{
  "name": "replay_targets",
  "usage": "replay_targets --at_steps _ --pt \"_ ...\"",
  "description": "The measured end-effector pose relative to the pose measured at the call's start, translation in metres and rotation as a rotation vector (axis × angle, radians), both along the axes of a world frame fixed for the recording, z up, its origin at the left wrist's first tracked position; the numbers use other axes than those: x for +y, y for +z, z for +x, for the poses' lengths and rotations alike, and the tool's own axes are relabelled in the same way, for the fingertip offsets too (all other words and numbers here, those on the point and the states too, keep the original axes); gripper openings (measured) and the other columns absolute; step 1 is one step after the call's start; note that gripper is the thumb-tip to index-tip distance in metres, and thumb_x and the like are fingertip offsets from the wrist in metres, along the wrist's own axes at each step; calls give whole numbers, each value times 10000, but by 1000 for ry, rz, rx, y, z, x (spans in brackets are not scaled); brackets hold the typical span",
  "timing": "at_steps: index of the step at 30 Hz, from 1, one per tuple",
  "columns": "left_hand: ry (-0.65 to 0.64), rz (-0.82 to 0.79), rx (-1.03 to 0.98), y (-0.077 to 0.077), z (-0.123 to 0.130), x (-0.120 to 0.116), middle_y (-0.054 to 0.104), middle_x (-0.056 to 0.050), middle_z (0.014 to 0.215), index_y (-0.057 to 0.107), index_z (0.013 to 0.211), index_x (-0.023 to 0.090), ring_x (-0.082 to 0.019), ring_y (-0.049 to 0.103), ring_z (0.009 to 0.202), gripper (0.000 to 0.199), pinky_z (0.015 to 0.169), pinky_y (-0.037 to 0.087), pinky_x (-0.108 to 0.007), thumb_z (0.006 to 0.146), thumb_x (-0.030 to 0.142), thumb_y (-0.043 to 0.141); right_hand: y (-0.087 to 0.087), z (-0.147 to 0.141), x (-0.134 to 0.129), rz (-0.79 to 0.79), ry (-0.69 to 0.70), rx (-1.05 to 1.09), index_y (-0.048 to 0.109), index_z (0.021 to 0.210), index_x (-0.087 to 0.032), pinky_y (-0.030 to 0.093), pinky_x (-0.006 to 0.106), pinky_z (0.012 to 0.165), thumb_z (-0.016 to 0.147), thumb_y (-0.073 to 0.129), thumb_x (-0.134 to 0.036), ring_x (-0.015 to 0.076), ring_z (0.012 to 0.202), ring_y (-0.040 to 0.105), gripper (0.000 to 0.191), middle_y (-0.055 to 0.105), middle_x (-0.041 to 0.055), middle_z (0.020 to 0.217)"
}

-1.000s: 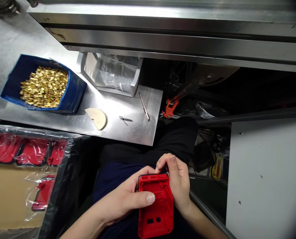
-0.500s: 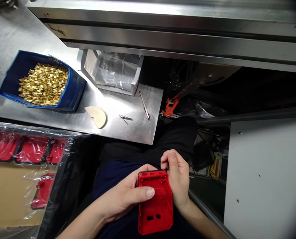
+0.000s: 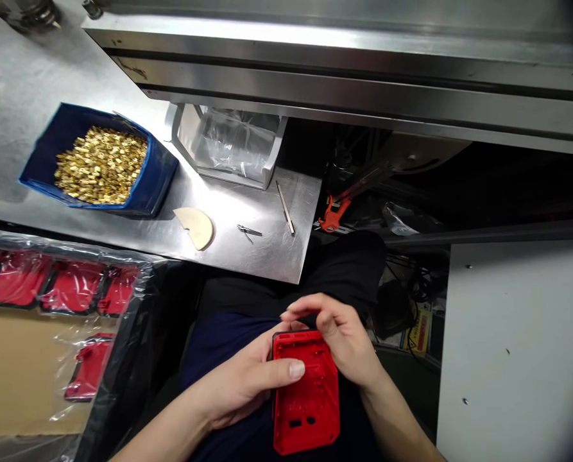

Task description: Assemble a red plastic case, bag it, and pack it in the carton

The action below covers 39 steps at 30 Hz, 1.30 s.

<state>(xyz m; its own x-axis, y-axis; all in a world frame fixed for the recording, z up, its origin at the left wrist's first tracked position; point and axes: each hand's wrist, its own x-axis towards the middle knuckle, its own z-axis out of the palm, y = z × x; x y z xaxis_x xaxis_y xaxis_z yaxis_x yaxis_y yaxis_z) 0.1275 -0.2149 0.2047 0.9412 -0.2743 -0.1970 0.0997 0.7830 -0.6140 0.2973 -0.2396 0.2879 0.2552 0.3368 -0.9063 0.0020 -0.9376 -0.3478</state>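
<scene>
A red plastic housing [image 3: 310, 401], hollow side up, with black edging and two small cutouts near its lower end, lies in my left hand [image 3: 248, 378]. The thumb presses over its inner face and the other fingers go under it, partly hidden. My right hand [image 3: 351, 340] is at the housing's upper right corner. Its fingers reach across just above the top edge, with the thumb apart from them. No part shows between them. Whether these fingers touch the edge, I cannot tell.
On the metal bench [image 3: 228, 256] stand a blue bin [image 3: 163, 183] of brass pieces [image 3: 103, 167] and a grey bin [image 3: 204, 170] with plastic bags. A beige disc [image 3: 197, 228], nail clippers [image 3: 250, 231] and a thin rod [image 3: 285, 206] lie nearby. Bagged red housings [image 3: 74, 285] fill a box at left.
My right hand has uncurled, its fingers stretching leftward over the housing's top edge. The left hand keeps its hold. The whole view has shifted slightly.
</scene>
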Motion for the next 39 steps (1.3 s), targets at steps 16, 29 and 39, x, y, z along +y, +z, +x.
replay_targets --at_steps 16,29,39 --pt "157 32 -41 0 -15 -6 576 -203 1503 421 1540 254 -357 561 1384 1021 1176 377 -535 682 376 961 -145 45 52 27 709 -504 663 995 -224 465 292 797 1025 521 -311 164 831 626 169 684 27 1003" --pt "64 31 113 0 -22 -5 638 -190 1405 445 1511 234 -337 628 1270 1037 1136 403 -530 639 396 983 -118 20 35 -125 738 -272 563 1123 -231 548 309 783 1031 534 -359 187 848 659 160 683 25 975" --pt "71 53 64 -1 -3 -3 629 -133 1396 478 1477 253 -295 611 1264 889 1119 407 -470 726 370 939 42 5 23 -2 613 -170 655 1203 -266 516 274 737 999 632 -213 132 814 611 211 673 2 976"
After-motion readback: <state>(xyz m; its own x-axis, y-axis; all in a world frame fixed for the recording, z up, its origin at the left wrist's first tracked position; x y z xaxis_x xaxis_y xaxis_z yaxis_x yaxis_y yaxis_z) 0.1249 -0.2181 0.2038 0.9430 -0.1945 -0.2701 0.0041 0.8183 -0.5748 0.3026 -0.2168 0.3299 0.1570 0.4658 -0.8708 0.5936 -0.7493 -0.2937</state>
